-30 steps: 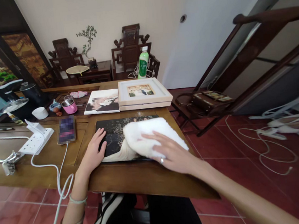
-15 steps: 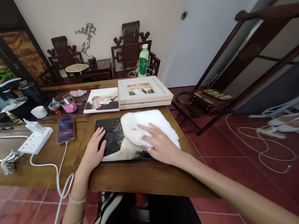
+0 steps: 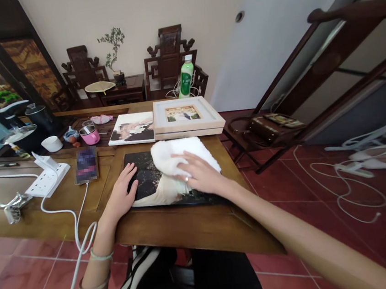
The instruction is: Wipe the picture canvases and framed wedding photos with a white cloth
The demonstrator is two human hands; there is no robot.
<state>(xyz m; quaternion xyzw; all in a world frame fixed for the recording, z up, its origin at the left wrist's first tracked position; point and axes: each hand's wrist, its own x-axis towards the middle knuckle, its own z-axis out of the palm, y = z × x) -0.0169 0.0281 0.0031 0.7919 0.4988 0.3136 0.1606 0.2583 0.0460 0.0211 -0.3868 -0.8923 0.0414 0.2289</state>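
Observation:
A dark photo panel [image 3: 144, 175] with a pale dress printed on it lies flat near the table's front edge. Over its upper right part is a white towel [image 3: 198, 150], which hides much of the picture. My right hand [image 3: 196, 171] presses on the towel, its fingers bent into the cloth and a ring showing on one finger. At the panel's left edge rests my left hand [image 3: 123, 188], fingers stretched out, with nothing in it. Two bangles circle the left wrist.
Behind the panel lie a small photo print [image 3: 131, 129] and a light wooden picture frame [image 3: 191, 127], with a green bottle [image 3: 185, 78] beyond. On the left are a phone [image 3: 86, 165], a white power strip [image 3: 48, 180], loose cables and a pink cup [image 3: 89, 135]. A chair [image 3: 244, 143] stands right.
My right hand and the towel have moved up and slightly left over the panel, uncovering more of its lower right. My left hand has stayed at the left edge.

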